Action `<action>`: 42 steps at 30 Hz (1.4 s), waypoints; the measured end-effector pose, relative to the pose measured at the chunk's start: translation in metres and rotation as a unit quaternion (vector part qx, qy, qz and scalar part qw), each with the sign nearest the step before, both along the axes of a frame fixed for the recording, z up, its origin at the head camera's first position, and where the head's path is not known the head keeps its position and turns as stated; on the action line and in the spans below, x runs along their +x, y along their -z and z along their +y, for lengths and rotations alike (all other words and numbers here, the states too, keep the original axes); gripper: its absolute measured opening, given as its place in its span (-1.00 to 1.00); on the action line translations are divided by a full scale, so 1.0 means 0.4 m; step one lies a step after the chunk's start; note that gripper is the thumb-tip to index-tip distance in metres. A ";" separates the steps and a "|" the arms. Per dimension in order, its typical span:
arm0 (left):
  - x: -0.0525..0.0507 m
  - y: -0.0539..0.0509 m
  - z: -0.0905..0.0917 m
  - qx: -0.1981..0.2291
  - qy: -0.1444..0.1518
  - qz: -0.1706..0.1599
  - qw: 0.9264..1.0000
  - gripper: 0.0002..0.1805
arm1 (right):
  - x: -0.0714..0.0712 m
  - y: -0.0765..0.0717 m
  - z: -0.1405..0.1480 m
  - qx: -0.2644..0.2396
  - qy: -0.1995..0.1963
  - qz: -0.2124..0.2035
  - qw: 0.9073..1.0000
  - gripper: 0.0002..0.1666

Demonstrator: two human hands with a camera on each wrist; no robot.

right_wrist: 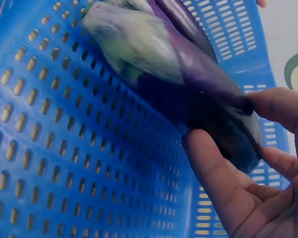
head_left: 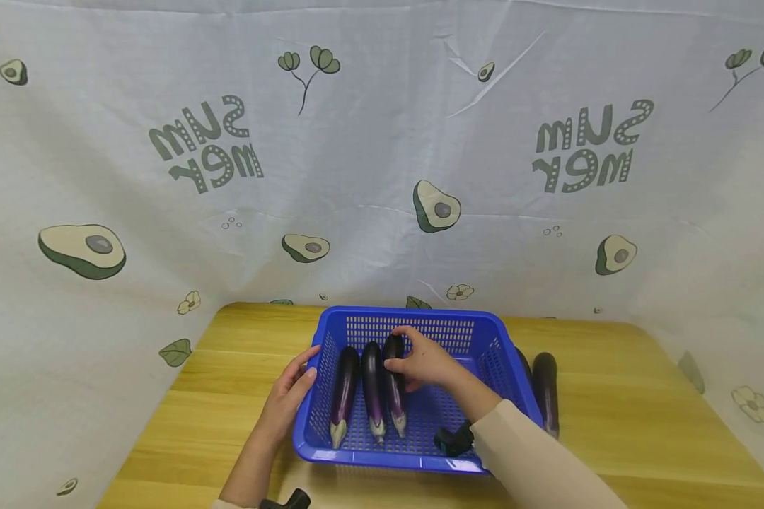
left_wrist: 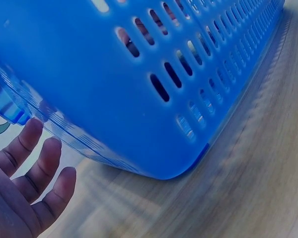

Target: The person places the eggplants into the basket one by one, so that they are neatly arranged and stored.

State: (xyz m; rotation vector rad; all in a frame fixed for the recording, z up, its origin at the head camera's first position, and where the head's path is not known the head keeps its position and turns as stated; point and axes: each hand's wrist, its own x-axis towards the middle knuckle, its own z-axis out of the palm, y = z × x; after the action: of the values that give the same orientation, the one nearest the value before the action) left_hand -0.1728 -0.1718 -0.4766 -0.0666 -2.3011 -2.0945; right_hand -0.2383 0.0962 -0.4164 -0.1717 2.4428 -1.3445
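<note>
Our R hand (head_left: 423,360) is pinching an eggplant (head_left: 395,403) near its dark far end, thumb one side, fingers the other; R wrist view shows the same grip. That eggplant's inside the blue basket (head_left: 414,463), just beside the middle eggplant (head_left: 373,385), w/ the leftmost eggplant (head_left: 346,385) next along. All 3 lie roughly parallel, pale stem ends toward us.

Can't tell if the held one's fully down on the basket floor, so we'd lower till we feel contact, then ease thumb + fingers off evenly, no drop; skin prob. marks easily. Best keep it lined up w/ its neighbours, stem ends level, to save room on the R side.

L hand (head_left: 286,399) is at the basket's L rim, fingers loosely bent, not clenched, no eggplant in it; can't tell how firmly it touches. Light steadying there should do, since the basket could slide on the wood table (head_left: 242,382). Mind the black wrist mount (head_left: 453,442) on the R arm: low over the near rim, might snag.

2 more outside, R of the basket: an outer eggplant (head_left: 547,389) & a half-hidden eggplant (head_left: 523,362).
</note>
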 end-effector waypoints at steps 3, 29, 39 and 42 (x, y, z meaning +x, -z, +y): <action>0.001 0.000 0.000 -0.001 0.001 0.000 1.000 -0.49 | 0.001 0.007 -0.005 0.003 -0.001 -0.005 1.000 -0.18; 0.002 -0.004 0.000 -0.004 0.001 -0.004 1.000 -0.49 | 0.003 0.013 0.012 0.046 -0.061 -0.031 0.997 -0.10; 0.000 -0.004 0.001 0.002 0.003 -0.006 1.000 -0.49 | 0.004 -0.038 0.032 0.108 -0.048 0.025 0.993 -0.09; 0.000 -0.005 0.000 0.004 0.003 -0.005 1.000 -0.49 | 0.008 -0.071 0.047 0.125 -0.044 0.057 0.990 -0.11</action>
State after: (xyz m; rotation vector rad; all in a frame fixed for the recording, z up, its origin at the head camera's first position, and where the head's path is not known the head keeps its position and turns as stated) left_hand -0.1729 -0.1718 -0.4747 -0.0633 -2.3018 -2.1122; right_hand -0.2350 0.1151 -0.3881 -0.2956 2.6380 -1.0053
